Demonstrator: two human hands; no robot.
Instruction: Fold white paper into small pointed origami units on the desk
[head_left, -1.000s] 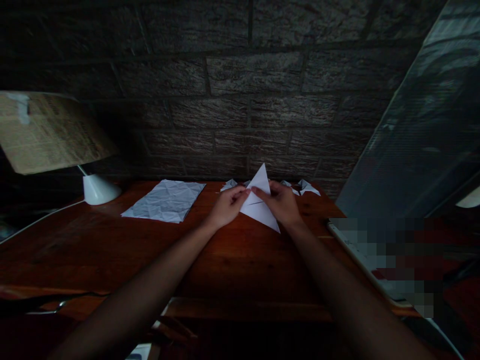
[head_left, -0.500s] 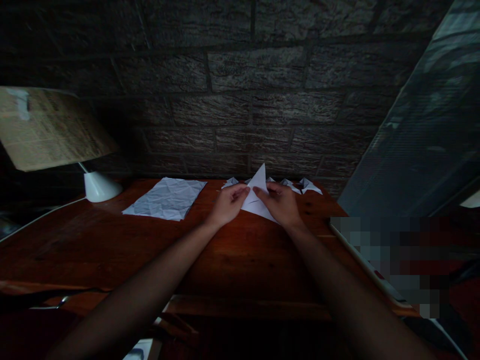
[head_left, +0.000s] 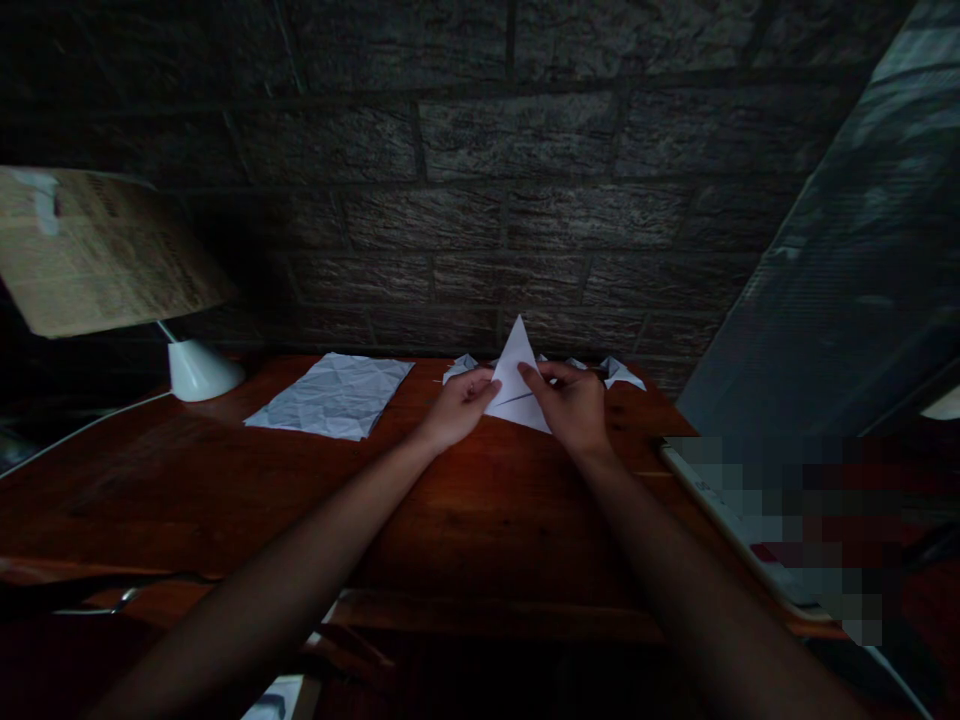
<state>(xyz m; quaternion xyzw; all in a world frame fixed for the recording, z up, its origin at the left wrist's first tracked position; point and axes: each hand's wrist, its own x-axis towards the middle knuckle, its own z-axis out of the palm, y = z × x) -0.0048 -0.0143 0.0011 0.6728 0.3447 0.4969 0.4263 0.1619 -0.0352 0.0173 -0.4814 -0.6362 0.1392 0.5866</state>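
Observation:
Between my two hands is a folded sheet of white paper (head_left: 519, 385), held above the wooden table (head_left: 480, 530) with a sharp point upward and a dark slit across its lower part. My left hand (head_left: 461, 405) pinches its left edge, thumb in front. On the right side my right hand (head_left: 571, 405) grips it, its thumb pressed on the front face and the fingers curled behind. Several small folded paper pieces (head_left: 621, 373) stand along the table's back edge, partly hidden behind my hands and the paper.
Creased white paper sheets (head_left: 330, 395) lie left of my hands. A lamp with a brown shade (head_left: 105, 255) and white base (head_left: 201, 370) stands at the far left. Behind the table rises a dark block wall (head_left: 465, 215). A pale flat object (head_left: 709, 500), partly blurred out, lies at the right edge.
The folded paper has tilted slightly left and its slit shows more. My right thumb has shifted up and right across its face. My left hand stays about where it was.

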